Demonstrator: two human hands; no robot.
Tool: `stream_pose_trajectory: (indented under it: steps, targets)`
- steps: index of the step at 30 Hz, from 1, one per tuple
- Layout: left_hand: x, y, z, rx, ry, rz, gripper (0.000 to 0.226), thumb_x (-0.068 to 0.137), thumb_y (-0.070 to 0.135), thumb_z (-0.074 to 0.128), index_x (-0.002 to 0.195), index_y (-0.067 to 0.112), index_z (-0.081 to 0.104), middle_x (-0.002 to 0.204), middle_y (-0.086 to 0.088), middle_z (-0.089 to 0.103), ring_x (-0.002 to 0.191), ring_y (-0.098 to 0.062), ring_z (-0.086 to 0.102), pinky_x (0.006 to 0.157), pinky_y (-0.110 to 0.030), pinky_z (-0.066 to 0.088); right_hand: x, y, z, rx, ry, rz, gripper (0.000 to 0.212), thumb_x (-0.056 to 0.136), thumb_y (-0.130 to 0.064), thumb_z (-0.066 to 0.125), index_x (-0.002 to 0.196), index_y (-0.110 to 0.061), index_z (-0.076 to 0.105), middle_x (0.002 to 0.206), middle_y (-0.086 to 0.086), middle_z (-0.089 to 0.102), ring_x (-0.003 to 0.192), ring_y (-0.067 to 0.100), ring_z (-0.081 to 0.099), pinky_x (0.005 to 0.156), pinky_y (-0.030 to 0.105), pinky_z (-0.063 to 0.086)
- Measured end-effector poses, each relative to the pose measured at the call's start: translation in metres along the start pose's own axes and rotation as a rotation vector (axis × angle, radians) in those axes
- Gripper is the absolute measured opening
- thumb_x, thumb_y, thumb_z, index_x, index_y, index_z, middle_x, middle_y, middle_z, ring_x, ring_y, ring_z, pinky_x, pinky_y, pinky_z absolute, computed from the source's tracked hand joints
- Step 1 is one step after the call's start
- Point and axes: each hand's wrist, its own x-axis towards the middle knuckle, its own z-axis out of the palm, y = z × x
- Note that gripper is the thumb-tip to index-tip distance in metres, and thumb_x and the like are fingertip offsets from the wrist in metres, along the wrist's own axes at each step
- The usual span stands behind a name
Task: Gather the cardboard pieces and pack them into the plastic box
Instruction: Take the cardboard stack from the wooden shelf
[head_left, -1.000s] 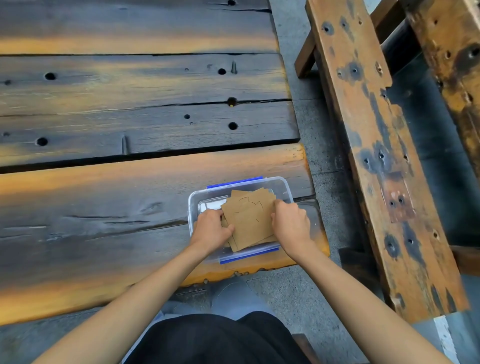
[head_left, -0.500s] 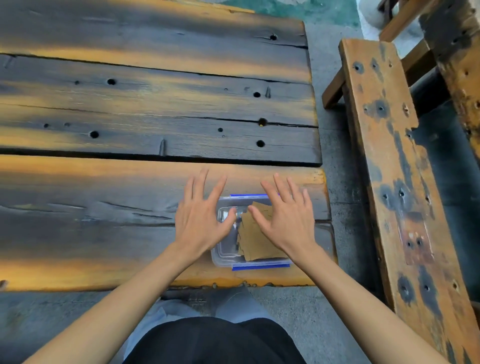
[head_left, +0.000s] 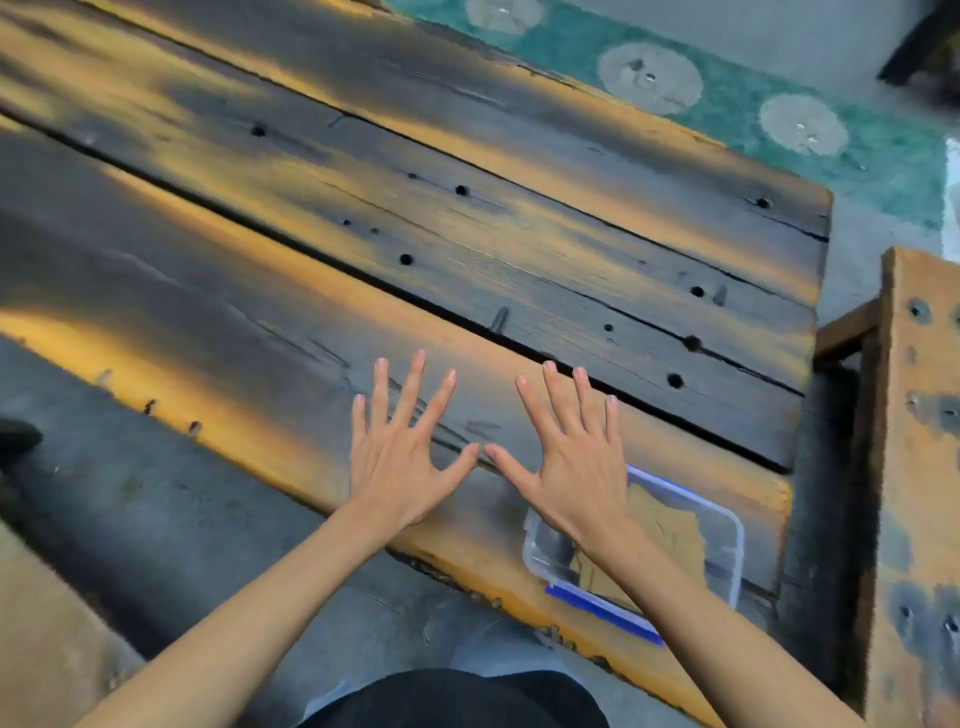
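A clear plastic box (head_left: 722, 551) with blue clips sits near the front right corner of the plank table. Brown cardboard pieces (head_left: 670, 525) lie stacked inside it, partly hidden by my right forearm. My left hand (head_left: 400, 447) hovers flat over the table to the left of the box, fingers spread, holding nothing. My right hand (head_left: 571, 457) is also spread and empty, just above the box's far left corner. The two thumbs nearly touch.
The table (head_left: 311, 260) is made of dark, orange-streaked planks with holes and gaps. A wooden bench (head_left: 919, 467) stands to the right. Grey concrete floor (head_left: 156, 519) lies at the lower left, and a green painted strip (head_left: 727, 98) runs beyond the table.
Both hands let go of the cardboard stack, lifted off the box and spread open. They have since shifted left of the box as the view swung left and tilted.
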Motion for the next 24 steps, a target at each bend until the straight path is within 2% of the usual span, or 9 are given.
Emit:
stream_pose_trajectory:
  steps: [3, 5, 12, 20, 24]
  targets:
    - [-0.026, -0.035, -0.010, -0.009, 0.051, -0.126, 0.088, 0.088, 0.081, 0.034, 0.163, 0.041, 0.011, 0.175, 0.002, -0.006, 0.160, -0.037, -0.009, 0.122, -0.064, 0.018, 0.010, -0.037, 0.006, 0.006, 0.001, -0.146, 0.085, 0.089, -0.083, 0.029, 0.160, -0.035, 0.029, 0.170, 0.000, 0.020, 0.158, 0.027, 0.009, 0.124, 0.059, 0.016]
    - [-0.035, -0.046, -0.012, -0.022, 0.067, -0.159, 0.088, 0.087, 0.080, 0.034, 0.163, 0.042, 0.010, 0.175, 0.003, -0.007, 0.160, -0.036, -0.010, 0.123, -0.065, 0.018, 0.015, -0.048, 0.009, 0.020, 0.008, -0.175, 0.085, 0.089, -0.083, 0.028, 0.159, -0.035, 0.030, 0.170, -0.001, 0.021, 0.158, 0.027, 0.011, 0.124, 0.059, 0.017]
    - [-0.136, -0.122, -0.031, -0.014, 0.180, -0.415, 0.087, 0.086, 0.077, 0.040, 0.162, 0.041, 0.020, 0.176, 0.005, 0.002, 0.160, -0.037, -0.001, 0.120, -0.065, 0.024, -0.001, -0.157, 0.021, 0.009, 0.011, -0.466, 0.084, 0.089, -0.083, 0.033, 0.160, -0.038, 0.026, 0.170, -0.005, 0.021, 0.159, 0.024, 0.008, 0.125, 0.056, 0.011]
    - [-0.282, -0.210, -0.064, 0.023, 0.268, -0.787, 0.088, 0.085, 0.079, 0.031, 0.163, 0.042, 0.014, 0.175, 0.007, -0.007, 0.160, -0.035, -0.009, 0.123, -0.062, 0.019, -0.035, -0.282, 0.016, 0.013, 0.033, -0.770, 0.084, 0.088, -0.083, 0.031, 0.159, -0.038, 0.028, 0.169, -0.006, 0.023, 0.158, 0.025, 0.010, 0.124, 0.055, 0.011]
    - [-0.346, -0.233, -0.085, 0.006, 0.307, -0.929, 0.090, 0.082, 0.079, 0.026, 0.163, 0.042, 0.014, 0.174, 0.007, -0.009, 0.160, -0.035, -0.010, 0.124, -0.062, 0.018, -0.059, -0.343, 0.012, 0.020, 0.018, -0.921, 0.083, 0.089, -0.082, 0.032, 0.160, -0.039, 0.023, 0.170, -0.007, 0.021, 0.159, 0.023, 0.005, 0.125, 0.054, 0.004]
